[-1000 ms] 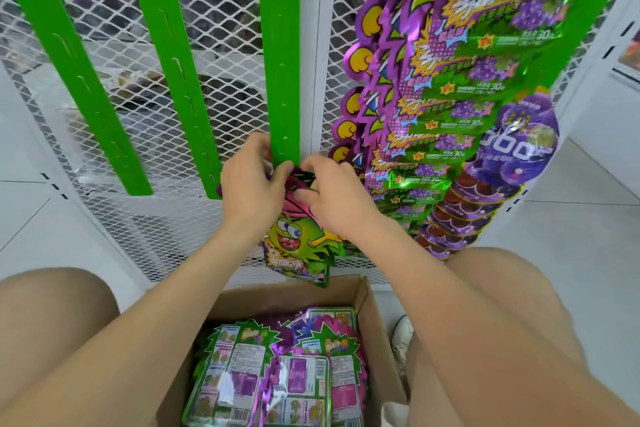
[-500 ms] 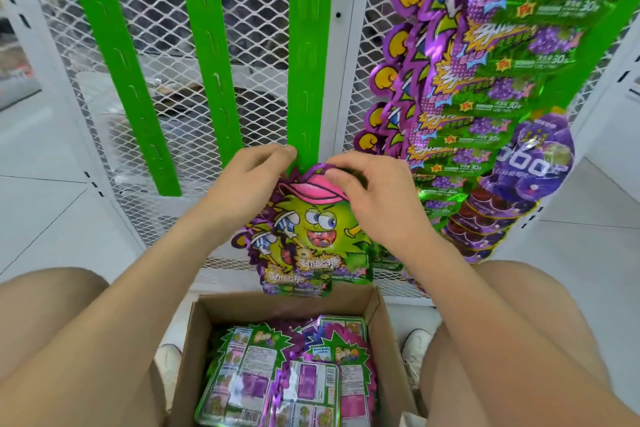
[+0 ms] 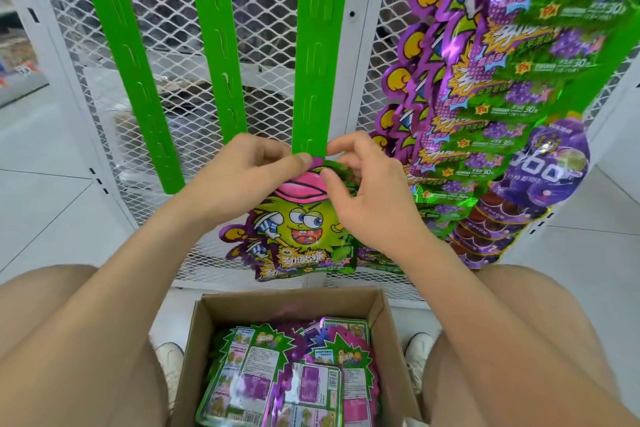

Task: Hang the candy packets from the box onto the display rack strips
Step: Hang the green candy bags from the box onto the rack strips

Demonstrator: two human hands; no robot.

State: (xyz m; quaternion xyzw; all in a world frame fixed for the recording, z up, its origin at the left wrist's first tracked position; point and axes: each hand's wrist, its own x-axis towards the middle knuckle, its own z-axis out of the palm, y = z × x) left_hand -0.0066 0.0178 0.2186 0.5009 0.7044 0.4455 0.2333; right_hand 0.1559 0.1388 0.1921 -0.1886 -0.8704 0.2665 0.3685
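1. Two hands on one packet [image 3: 301, 229]. The left hand [image 3: 242, 177] pinches its top edge w/ thumb + curled fingers. The right hand [image 3: 367, 198] pinches the pink-cap part of the top w/ thumb + forefinger. Neither is slack.
2. Where: the packet hangs in front of the mesh panel [image 3: 270, 28]. Its top touches the btm end of the strip [image 3: 320, 45], the rightmost of the three bare green ones. It's above the open box [image 3: 388, 340] and just left of the hung packets [image 3: 502, 87].
3. Step in hand, my read: getting the packet's hang hole onto the strip's lowest tab. Hole + tab are hidden behind the thumbs, so can't tell if it's caught.
4. Doing it well:
   - Hold the top edge flat vs the strip, no crumpling.
   - Steady the strip end w/ one hand and slide the hole over the tab w/ the other.
   - Let the weight settle, then give a light tug down before letting go.
5. Risk: the foil looks slick + floppy and will prob. twist if held by one corner. The strip's btm end looks free, so it may swing away.
6. Facing: cartoon front faces the person, back faces the mesh. The cap end points up at the strip, and the name banner points down toward the box.
7. Long axis: approx vertical, in line w/ the strip, btm leaning slightly left.
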